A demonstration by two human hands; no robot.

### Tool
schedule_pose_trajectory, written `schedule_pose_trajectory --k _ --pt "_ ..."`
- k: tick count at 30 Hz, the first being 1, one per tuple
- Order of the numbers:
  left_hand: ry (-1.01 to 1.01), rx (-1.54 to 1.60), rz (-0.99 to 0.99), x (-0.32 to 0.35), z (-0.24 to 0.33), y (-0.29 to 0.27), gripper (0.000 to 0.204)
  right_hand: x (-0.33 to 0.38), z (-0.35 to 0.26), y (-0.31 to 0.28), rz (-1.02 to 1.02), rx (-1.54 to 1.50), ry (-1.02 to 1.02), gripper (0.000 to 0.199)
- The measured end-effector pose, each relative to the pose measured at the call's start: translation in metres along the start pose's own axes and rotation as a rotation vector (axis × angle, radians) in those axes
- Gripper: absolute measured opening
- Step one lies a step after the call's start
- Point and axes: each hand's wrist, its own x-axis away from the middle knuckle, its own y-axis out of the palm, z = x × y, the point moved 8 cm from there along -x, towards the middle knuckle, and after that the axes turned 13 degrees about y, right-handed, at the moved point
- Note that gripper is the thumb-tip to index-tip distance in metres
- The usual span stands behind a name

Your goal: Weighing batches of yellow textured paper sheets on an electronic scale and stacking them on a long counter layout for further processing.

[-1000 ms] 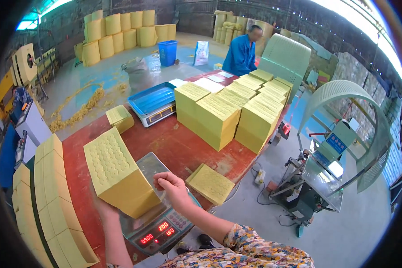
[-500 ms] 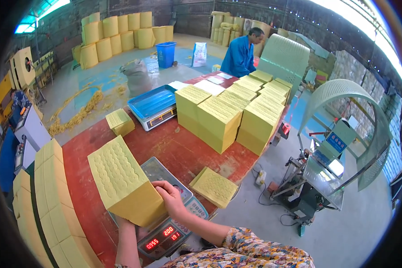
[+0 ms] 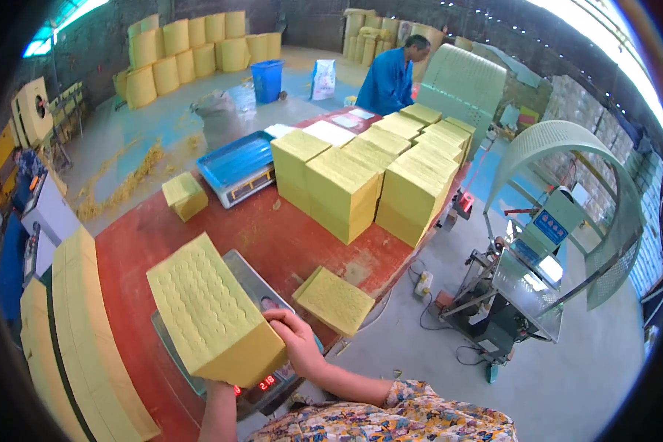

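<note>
A thick stack of yellow paper [image 3: 206,302], its top pressed with scalloped rows, is tilted over a digital scale [image 3: 244,271] at the near table. My right hand [image 3: 298,342] grips its right near corner, thumb and fingers pressed to the side. From beneath, my left hand [image 3: 219,389] supports the near end, its fingers hidden by the paper. The stack covers most of the scale's platform and part of its red lit display; whether it touches the platform I cannot tell. Just right of the scale lies a thinner yellow paper pile [image 3: 334,300].
Tall yellow paper stacks [image 3: 346,195] fill the far right of the red table [image 3: 136,247]. A blue-topped scale [image 3: 232,162] and a small paper block [image 3: 184,196] stand farther left. A person in blue [image 3: 387,79] works beyond. A machine with a curved guard [image 3: 541,291] stands right.
The stack has shifted slightly toward me and right, covering more of the scale's display and keypad. Its lit digits have changed. My view has also shifted a little.
</note>
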Motion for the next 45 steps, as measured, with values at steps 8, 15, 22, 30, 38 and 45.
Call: schedule_pose_trajectory --k 8,15,22,30,38,45 --pt "0.049 -0.253 0.323 -0.015 0.039 -0.009 0.055 -0.003 -0.007 -0.038 0.032 -0.048 0.067 0.023" --pt "0.323 -0.65 0.051 -0.049 0.11 0.039 0.058 0.027 0.047 -0.06 -0.013 -0.064 0.211 0.025" --pt "-0.183 -0.47 0.038 -0.083 0.082 0.035 0.056 0.037 0.07 -0.033 -0.126 -0.349 0.542 0.031" --pt "-0.214 -0.571 -0.016 -0.067 0.087 0.019 0.036 0.033 0.086 -0.018 -0.27 -0.469 0.632 0.036" --pt "-0.429 -0.378 0.09 -0.027 0.076 0.036 0.042 0.049 0.098 -0.012 -0.421 -0.377 0.607 0.047" --pt "-0.47 -0.193 0.128 -0.007 0.054 0.083 0.047 0.067 0.058 -0.037 -0.484 -0.525 0.546 0.058"
